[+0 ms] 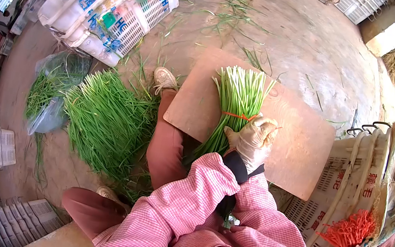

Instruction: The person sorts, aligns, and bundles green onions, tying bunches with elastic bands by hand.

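Note:
A bunch of long green stems (235,96) with pale cut ends lies on a wooden board (302,145). An orange-red tie (236,115) circles its middle. My right hand (258,137), in a pale glove, is closed at the tie's end by the bunch's right side. Crossing in front of the stems, my left forearm brings my left hand (230,136) against the bunch just below the tie. Most of that hand is hidden behind the sleeve cuffs and the other hand; a finger shows, curled at the stems.
Left of my leg lies a large heap of green stems (107,119), beside a clear plastic bag (49,115) with more greens. White crates (135,26) stand at the upper left. Red ties (351,230) hang on crates (324,205) at right. Loose stems litter the floor.

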`<move>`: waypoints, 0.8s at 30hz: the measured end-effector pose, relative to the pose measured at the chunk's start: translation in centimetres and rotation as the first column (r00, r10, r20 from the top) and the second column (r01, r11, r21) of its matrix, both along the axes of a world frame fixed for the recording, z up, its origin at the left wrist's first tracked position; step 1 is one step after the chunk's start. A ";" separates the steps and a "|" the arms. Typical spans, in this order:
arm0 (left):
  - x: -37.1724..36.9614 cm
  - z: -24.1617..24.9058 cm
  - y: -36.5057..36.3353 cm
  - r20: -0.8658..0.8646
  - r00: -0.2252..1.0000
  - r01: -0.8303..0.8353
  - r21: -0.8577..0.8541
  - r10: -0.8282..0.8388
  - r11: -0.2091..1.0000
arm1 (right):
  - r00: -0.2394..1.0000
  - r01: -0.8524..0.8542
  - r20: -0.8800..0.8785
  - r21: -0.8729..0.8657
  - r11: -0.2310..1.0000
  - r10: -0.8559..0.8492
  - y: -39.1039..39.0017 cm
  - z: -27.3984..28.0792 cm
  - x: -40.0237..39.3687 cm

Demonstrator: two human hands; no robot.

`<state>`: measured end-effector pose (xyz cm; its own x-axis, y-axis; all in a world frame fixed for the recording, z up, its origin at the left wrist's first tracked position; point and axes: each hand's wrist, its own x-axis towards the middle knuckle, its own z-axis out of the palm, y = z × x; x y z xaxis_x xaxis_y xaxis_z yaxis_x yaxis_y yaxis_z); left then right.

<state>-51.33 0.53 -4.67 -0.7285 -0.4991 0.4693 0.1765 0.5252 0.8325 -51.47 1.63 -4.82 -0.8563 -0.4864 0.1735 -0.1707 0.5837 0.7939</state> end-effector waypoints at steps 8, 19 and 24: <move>-1.0 0.5 -2.7 -0.089 0.995 -0.020 0.198 0.038 0.980 | 0.521 0.799 0.391 -0.536 -0.272 0.759 5.8 -3.4 -3.6; -2.6 -8.3 -6.1 0.455 0.887 -0.189 0.210 0.076 0.959 | 0.587 0.804 0.186 -0.251 -0.539 0.788 7.7 -7.5 -5.5; -1.8 -7.4 -6.0 0.034 0.952 0.061 0.953 -0.303 0.298 | 0.508 0.859 0.323 -0.124 -0.496 0.799 6.8 -6.7 -5.3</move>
